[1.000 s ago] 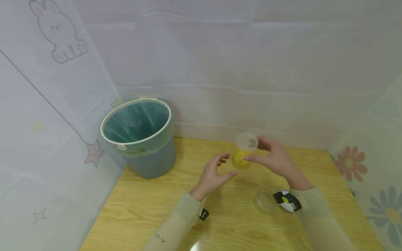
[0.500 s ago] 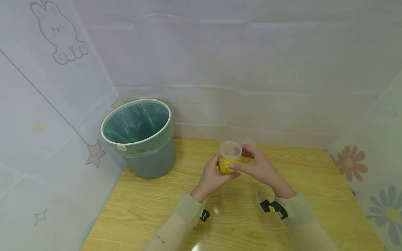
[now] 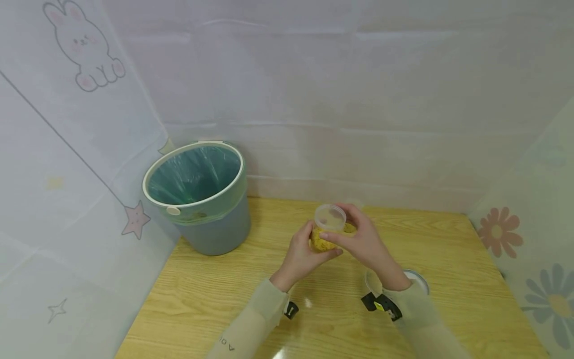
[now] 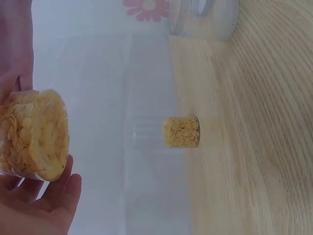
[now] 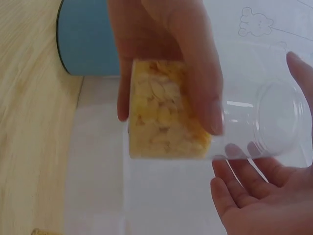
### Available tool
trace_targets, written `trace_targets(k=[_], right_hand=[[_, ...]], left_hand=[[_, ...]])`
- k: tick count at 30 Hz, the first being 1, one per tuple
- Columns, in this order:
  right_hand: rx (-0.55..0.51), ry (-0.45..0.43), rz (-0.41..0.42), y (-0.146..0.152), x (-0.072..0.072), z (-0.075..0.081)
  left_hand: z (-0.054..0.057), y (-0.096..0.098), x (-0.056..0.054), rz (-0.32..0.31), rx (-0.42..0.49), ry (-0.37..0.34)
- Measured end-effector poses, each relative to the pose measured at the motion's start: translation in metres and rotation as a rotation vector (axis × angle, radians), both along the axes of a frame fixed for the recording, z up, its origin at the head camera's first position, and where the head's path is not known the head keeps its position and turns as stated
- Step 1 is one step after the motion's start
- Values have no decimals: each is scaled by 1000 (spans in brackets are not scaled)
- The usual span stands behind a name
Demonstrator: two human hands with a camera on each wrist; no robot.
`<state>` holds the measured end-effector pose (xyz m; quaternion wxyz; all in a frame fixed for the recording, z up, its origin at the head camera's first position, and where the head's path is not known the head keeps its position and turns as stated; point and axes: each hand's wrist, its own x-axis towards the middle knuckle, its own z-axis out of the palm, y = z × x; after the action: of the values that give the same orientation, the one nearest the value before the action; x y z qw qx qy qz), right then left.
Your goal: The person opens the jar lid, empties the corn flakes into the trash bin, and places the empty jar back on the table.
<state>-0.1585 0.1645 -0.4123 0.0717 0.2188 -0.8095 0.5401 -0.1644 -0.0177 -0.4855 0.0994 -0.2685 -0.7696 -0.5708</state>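
Left grip [image 3: 300, 253] curls round the clear, plastic-looking cylindrical jar of yellow flakes [image 3: 329, 225], right grip [image 3: 364, 243] round its upper part; lifting off the surface [image 3: 224, 304] looks done, setting down remains

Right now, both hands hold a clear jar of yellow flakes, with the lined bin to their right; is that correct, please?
Not quite: the left hand and right hand hold the clear jar, but the head view shows the lined bin to their left.
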Motion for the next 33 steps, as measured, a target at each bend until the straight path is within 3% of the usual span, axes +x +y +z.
trace_targets(k=[11,22,29,33], right_hand=[[-132,-8,-93,-21,4,-6],[-146,-61,-161,-30,8,-8],[-126,-46,-153,-32,14,3],[-119,-59,-122,-28,12,0]], left_hand=[[1,9,5,26,-102,66],[-1,16,13,233,-169,81],[-2,14,15,145,-84,35],[-2,13,17,108,-60,29]])
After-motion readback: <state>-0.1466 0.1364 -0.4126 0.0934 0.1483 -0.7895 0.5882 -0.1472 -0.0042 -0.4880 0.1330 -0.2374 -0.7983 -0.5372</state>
